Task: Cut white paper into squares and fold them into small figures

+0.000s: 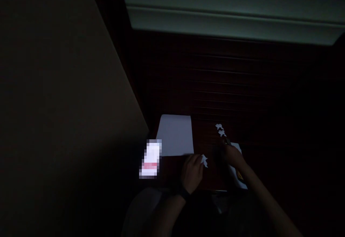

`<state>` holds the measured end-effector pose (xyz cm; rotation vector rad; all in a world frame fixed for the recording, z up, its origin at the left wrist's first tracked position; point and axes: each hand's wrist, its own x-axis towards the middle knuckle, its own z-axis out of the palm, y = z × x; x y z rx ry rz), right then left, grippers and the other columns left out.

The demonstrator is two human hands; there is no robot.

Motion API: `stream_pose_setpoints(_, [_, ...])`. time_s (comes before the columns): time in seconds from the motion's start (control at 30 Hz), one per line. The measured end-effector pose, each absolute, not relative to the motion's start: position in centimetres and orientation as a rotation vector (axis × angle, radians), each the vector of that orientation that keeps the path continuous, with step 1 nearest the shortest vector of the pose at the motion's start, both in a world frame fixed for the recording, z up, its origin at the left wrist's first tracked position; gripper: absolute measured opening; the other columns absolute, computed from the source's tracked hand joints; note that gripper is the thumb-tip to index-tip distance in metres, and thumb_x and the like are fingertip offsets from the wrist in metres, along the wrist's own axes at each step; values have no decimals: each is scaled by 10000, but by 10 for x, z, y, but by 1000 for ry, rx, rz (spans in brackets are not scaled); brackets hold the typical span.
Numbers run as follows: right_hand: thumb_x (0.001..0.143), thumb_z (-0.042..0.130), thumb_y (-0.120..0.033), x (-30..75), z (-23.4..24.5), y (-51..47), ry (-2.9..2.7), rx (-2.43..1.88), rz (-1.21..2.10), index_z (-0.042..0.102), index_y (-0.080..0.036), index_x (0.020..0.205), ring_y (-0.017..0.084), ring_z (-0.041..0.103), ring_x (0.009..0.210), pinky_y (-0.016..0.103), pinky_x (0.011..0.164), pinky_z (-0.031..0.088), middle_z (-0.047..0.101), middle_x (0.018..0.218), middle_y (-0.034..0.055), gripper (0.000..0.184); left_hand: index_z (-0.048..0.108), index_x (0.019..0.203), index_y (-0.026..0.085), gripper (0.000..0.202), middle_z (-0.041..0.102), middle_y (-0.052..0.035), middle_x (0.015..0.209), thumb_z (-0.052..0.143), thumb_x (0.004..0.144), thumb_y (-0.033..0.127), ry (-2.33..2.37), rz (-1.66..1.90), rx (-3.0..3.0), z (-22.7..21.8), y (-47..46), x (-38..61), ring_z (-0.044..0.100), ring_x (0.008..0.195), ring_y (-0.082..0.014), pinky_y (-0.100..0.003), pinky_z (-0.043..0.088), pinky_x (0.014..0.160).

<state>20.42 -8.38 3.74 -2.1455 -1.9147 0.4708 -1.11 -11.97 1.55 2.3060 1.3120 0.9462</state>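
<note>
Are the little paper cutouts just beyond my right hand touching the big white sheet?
Apart: the head view shows dark tabletop between the white sheet and the paper cutouts.

There were two hands, one left hand (192,173) and one right hand (234,157), and only one dark wristband (183,192) between them. For small white cut-outs (205,161) I got three: one at the left hand, two up past the right, though it was pretty murky there. Bigger white papers came to two, one wide sheet (176,135) and one partly covered sheet (234,176). Plus I counted one dark tool (228,142), one lit, pixelated screen (151,159) and one desk (205,136).
</note>
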Motion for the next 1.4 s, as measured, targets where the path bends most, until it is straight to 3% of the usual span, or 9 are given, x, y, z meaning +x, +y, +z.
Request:
stream_pose_setpoints(0.13, [858, 340, -286, 206, 48, -88, -1621, -1606, 854, 523, -224, 1101, 192, 599, 841, 300, 693, 452, 619, 978, 72, 311, 505, 1194, 132, 340, 516, -117, 1246, 409, 878, 218, 1298, 853, 2529, 3, -144, -2, 419, 1202, -227, -408, 366, 994])
stream_pose_setpoints(0.27, [668, 666, -251, 186, 49, -94, -1060, -1053, 1189, 519, -283, 988, 153, 566, 701, 266, 629, 437, 588, 816, -4, 353, 413, 1286, 92, 439, 378, -137, 1373, 387, 886, 271, 1350, 746, 2623, -9, -148, 1, 296, 1286, -254, -434, 302, 1035])
stream_pose_setpoints(0.4, [720, 657, -334, 156, 39, -89, -997, -1149, 1231, 530, -225, 847, 125, 521, 560, 227, 523, 398, 561, 634, -26, 210, 405, 1299, 99, 442, 359, -119, 1390, 373, 885, 252, 1341, 679, 2664, -11, -142, -2, 273, 1298, -244, -428, 264, 1055])
stream_pose_setpoints(0.53, [779, 583, -404, 140, 21, -77, -995, -1315, 1111, 532, -192, 851, 101, 433, 405, 203, 402, 325, 488, 492, -64, 230, 405, 1302, 100, 454, 399, -129, 1362, 378, 873, 244, 1329, 657, 2684, -16, -137, -1, 356, 1247, -259, -460, 280, 1028])
stream_pose_setpoints(0.63, [827, 505, -418, 142, 12, -70, -1079, -1342, 1089, 574, -180, 874, 141, 555, 537, 242, 526, 426, 581, 570, -22, 253, 401, 1308, 95, 462, 391, -133, 1367, 371, 867, 232, 1341, 630, 2687, -24, -135, 0, 371, 1236, -259, -444, 282, 1024])
stream_pose_setpoints(0.73, [808, 536, -409, 145, 4, -65, -1213, -1393, 1092, 619, -175, 835, 180, 612, 725, 276, 665, 456, 657, 736, 28, 250, 404, 1306, 88, 463, 377, -129, 1377, 363, 867, 230, 1341, 600, 2711, -30, -133, 0, 339, 1258, -257, -428, 266, 1034])
stream_pose_setpoints(0.83, [786, 566, -411, 145, -5, -62, -1254, -1502, 1028, 627, -167, 818, 178, 601, 668, 265, 600, 449, 654, 712, 32, 253, 395, 1316, 104, 475, 365, -116, 1387, 365, 870, 263, 1338, 575, 2731, -33, -130, 0, 306, 1278, -258, -424, 253, 1039])
stream_pose_setpoints(0.93, [819, 521, -416, 141, -13, -61, -1273, -1589, 821, 586, -167, 686, 156, 550, 587, 250, 540, 408, 603, 618, 16, 290, 376, 1332, 128, 491, 358, -104, 1393, 359, 872, 299, 1334, 553, 2732, -34, -127, 0, 310, 1276, -261, -427, 262, 1031])
stream_pose_setpoints(1.4, [857, 483, -366, 133, -23, -62, -1593, -1660, 475, 455, -208, 624, 130, 474, 511, 257, 518, 342, 506, 563, -15, 282, 502, 1228, 113, 432, 466, -109, 1312, 398, 850, 294, 1329, 567, 2665, -37, -121, 3, 296, 1280, -272, -447, 230, 1054])
